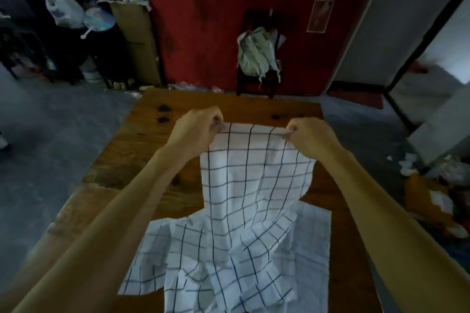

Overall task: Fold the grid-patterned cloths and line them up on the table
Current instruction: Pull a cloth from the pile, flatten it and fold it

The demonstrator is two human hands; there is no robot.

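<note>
1. We see the left hand (pixel 195 129) just left of the frame's centre, fingers pinched on the upper left corner of a grid-patterned cloth (pixel 254 173).
2. The right hand (pixel 311 136), just right of centre, pinches the cloth's upper right corner, so the top edge runs taut between the 2 hands.
3. The held cloth hangs down the middle of the frame, raised above the wooden table (pixel 142 140), and its lower end drapes onto a crumpled heap of grid-patterned cloths (pixel 203 256) at the lower centre.
4. We cannot tell how many cloths lie in that heap.
5. Beyond the table's far edge, at upper centre, a pale backpack (pixel 256 54) sits on a dark chair (pixel 254 85) against a red wall (pixel 216 20).
</note>
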